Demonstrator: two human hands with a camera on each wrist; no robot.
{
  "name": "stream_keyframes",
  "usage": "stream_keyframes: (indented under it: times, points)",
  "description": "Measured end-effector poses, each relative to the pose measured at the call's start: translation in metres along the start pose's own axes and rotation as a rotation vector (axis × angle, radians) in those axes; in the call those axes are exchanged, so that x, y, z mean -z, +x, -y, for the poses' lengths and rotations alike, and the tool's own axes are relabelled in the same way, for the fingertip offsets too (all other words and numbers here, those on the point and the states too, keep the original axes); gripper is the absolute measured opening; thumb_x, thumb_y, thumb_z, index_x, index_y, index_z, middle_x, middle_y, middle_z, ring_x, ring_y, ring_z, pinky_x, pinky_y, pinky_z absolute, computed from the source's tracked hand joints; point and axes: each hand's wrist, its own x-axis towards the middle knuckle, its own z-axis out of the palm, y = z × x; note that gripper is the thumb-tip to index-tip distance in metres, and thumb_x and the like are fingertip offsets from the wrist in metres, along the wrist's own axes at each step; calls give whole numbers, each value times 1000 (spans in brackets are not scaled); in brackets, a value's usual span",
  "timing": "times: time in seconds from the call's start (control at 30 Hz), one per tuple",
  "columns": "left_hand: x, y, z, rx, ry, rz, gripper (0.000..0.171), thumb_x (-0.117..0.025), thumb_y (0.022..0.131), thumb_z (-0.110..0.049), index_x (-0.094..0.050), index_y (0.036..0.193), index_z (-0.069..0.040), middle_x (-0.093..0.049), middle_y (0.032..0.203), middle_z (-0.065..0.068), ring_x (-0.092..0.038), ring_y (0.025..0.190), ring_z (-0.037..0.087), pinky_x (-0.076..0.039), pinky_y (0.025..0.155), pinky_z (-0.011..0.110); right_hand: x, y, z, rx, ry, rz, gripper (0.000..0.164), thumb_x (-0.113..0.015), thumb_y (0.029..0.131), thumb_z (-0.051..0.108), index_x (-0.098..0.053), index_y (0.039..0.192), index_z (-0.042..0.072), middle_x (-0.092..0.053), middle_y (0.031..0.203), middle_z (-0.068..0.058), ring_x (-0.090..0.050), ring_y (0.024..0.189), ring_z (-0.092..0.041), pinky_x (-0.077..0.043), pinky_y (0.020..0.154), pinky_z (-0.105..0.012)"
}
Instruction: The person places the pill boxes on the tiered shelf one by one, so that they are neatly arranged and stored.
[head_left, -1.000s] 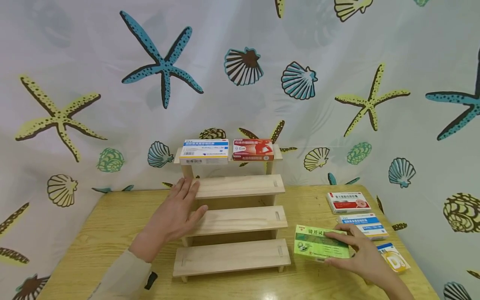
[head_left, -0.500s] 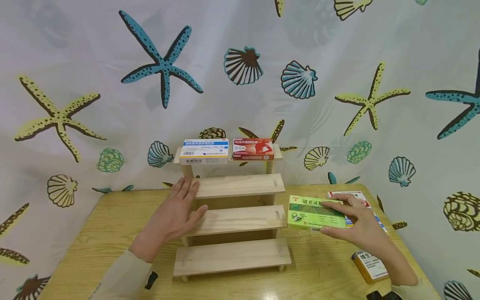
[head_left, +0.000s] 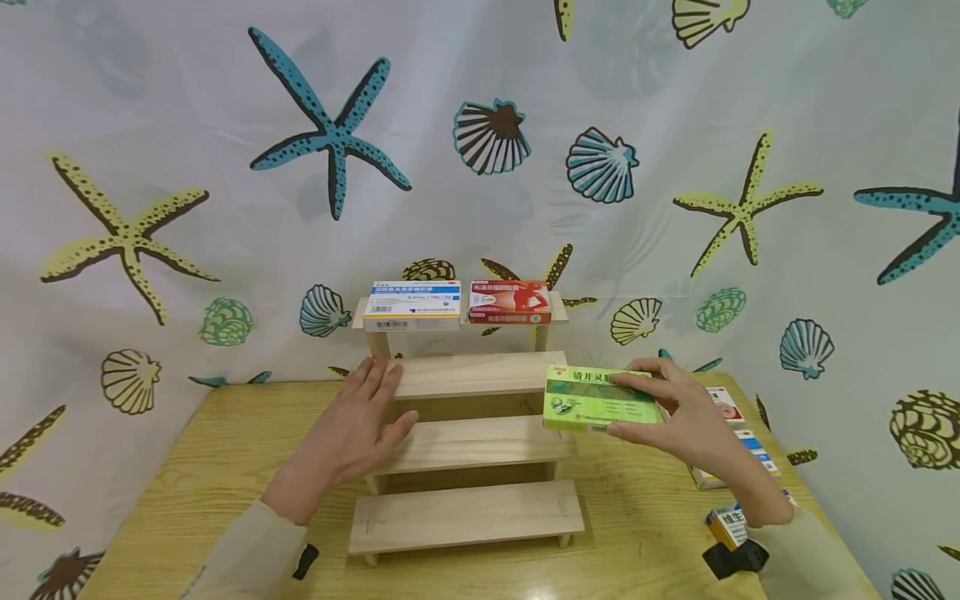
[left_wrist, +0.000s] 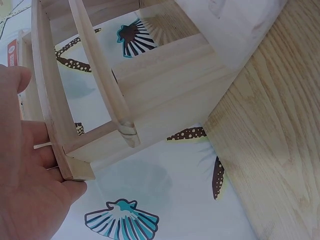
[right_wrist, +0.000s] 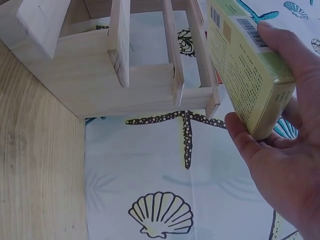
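A pale wooden stepped shelf (head_left: 465,515) stands on the table. My left hand (head_left: 351,427) rests at its left side, fingers mostly straight along the end of the second board from the top, thumb over the board below. In the left wrist view, the fingertips lie against the board's end. My right hand (head_left: 678,410) holds a green medicine box (head_left: 588,402) between thumb and fingers, tilted, at the shelf's right end. It overlaps the two middle boards there in the head view. On the top board sit a blue-and-white medicine box (head_left: 412,305) and a red medicine box (head_left: 510,302).
To the right on the table (head_left: 630,533) lie a red-and-white box (head_left: 726,403), another blue-and-white box (head_left: 756,450) and a small white-and-orange box (head_left: 726,525), partly hidden by the right arm. A curtain (head_left: 480,225) with starfish and shells hangs behind.
My right hand has carried the green box up and left from the table's right side to the shelf's right end. The left hand has stayed at the shelf.
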Motion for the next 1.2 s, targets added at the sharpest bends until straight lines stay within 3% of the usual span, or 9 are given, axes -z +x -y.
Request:
stream_keyframes:
  times: [0.17, 0.4, 0.63, 0.87, 1.0, 1.2]
  points:
    - [-1, 0, 0, 1, -1, -2, 78, -48, 109, -48, -30, 163, 5, -24, 169, 33, -22, 158, 53, -25, 129, 62, -8, 13, 5, 29, 43, 14, 58, -90, 86, 21, -69, 141, 19, -54, 143, -3, -49, 118, -16, -52, 90, -22]
    - [-2, 0, 1, -4, 0, -16, 77, -49, 109, -47, -31, 162, 6, -25, 169, 34, -23, 158, 53, -27, 128, 62, -21, 31, 9, 48, 8, 21, 58, -89, 86, 24, -70, 141, 20, -55, 143, -7, -48, 116, -20, -47, 88, -33]
    - [-1, 0, 1, 3, -3, -9, 78, -49, 109, -48, -30, 163, 6, -25, 169, 33, -23, 158, 53, -26, 129, 62, -35, 51, 15, 48, 78, 52, 58, -90, 86, 25, -70, 140, 20, -56, 143, -4, -54, 120, -21, -51, 97, -36]
    - [-2, 0, 1, 6, -3, -14, 77, -49, 109, -47, -31, 162, 5, -26, 168, 33, -24, 158, 52, -26, 129, 61, -49, 68, 19, 41, 71, 72, 59, -90, 85, 29, -71, 139, 20, -55, 142, -4, -53, 120, -22, -48, 98, -45]
    - [-2, 0, 1, 10, 3, -18, 77, -49, 109, -47, -32, 162, 5, -27, 168, 33, -24, 158, 52, -27, 129, 61, -56, 77, 21, 24, 84, 89, 59, -90, 85, 30, -70, 140, 20, -55, 143, -3, -52, 120, -22, -47, 98, -42]
    - [-2, 0, 1, 17, 4, -13, 77, -49, 109, -48, -32, 162, 5, -26, 169, 32, -23, 159, 51, -26, 129, 60, -69, 88, 27, 23, 89, 115, 57, -89, 86, 29, -70, 139, 17, -55, 142, -5, -50, 102, -22, -44, 81, -32]
